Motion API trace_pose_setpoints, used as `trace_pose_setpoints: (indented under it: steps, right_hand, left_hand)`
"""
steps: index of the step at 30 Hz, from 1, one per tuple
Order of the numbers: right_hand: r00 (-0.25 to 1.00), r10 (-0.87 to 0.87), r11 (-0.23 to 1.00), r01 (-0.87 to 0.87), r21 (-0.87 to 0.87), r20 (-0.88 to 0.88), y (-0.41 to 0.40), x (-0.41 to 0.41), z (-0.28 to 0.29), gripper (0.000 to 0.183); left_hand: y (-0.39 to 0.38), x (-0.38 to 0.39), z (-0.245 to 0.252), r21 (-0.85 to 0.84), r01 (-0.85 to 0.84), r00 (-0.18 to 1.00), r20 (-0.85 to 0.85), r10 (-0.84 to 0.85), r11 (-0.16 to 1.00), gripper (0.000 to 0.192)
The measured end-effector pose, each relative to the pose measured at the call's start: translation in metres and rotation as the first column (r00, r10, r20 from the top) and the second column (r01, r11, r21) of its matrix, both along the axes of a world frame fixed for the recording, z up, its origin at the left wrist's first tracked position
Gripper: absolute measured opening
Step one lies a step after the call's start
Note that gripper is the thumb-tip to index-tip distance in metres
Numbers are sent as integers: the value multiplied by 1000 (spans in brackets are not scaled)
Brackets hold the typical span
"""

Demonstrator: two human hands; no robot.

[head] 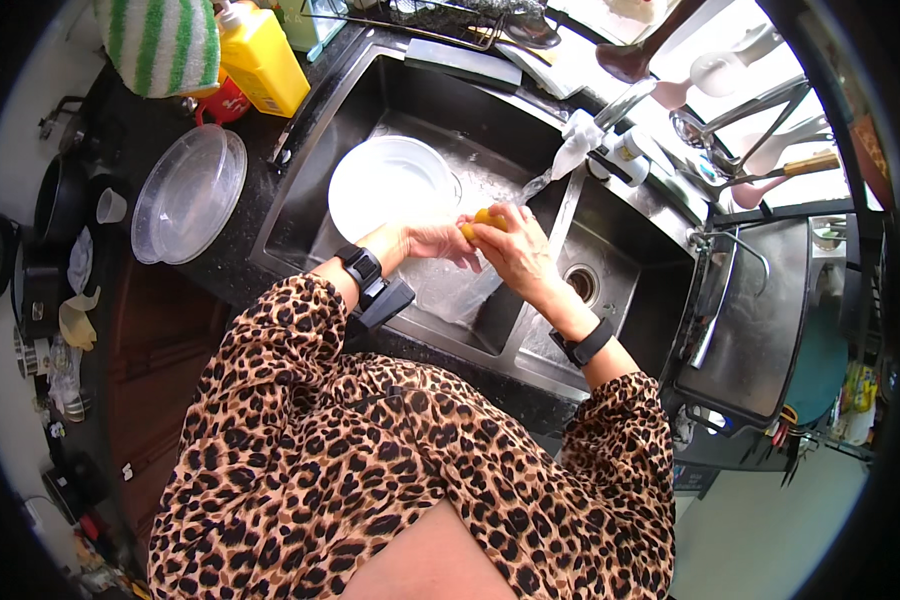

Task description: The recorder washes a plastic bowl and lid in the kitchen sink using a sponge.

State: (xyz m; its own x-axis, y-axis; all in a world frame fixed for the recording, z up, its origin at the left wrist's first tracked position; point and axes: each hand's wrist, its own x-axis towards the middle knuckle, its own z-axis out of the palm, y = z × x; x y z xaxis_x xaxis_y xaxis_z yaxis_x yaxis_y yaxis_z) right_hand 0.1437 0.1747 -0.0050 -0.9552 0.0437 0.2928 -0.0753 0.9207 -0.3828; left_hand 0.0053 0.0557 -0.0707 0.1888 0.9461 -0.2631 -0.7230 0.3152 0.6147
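Observation:
Both of my hands meet over the left basin of a stainless steel sink (pixel 266 240). My right hand (pixel 523 251) grips a small yellow-orange item (pixel 489 219), partly covered by fingers; it looks like a fruit or vegetable, but its exact kind is unclear. The thumb and fingertips of my left hand (pixel 436 243) pinch its left end. Just beyond my right fingers, water (pixel 537 186) runs from a faucet (pixel 621 103) with a white cover on its spout. A white round bowl (pixel 386 180) stands in the basin, beyond my left wrist.
Clear plastic lids or shallow containers (pixel 187 196) lie on the dark counter at left. Behind them are a yellow pump bottle (pixel 264 64), a red mug (pixel 226 101) and a green-striped towel (pixel 157 45). The right basin has a drain (pixel 581 283). Utensils (pixel 750 127) hang at far right.

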Motion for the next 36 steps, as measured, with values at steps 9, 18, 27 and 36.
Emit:
trace_pose_setpoints:
  steps: [9,18,27,36]
  right_hand:
    - [926,-327,905,364,-219,188,39,21,-47,20]
    - [891,-346,876,419,-238,295,41,14,-42,22]
    - [995,56,996,-50,-75,81,-18,10,-10,18]
    - [991,-119,988,125,-94,66,3,4,-21,13]
  left_hand:
    - [3,8,2,-229,-37,991,-137,5,973,60]
    - [-35,21,21,-247,26,946,-308,-103,969,39]
    - [-16,23,-4,-165,-20,959,-283,-28,986,23]
    - [-9,23,4,-207,27,965,-248,-79,978,28]
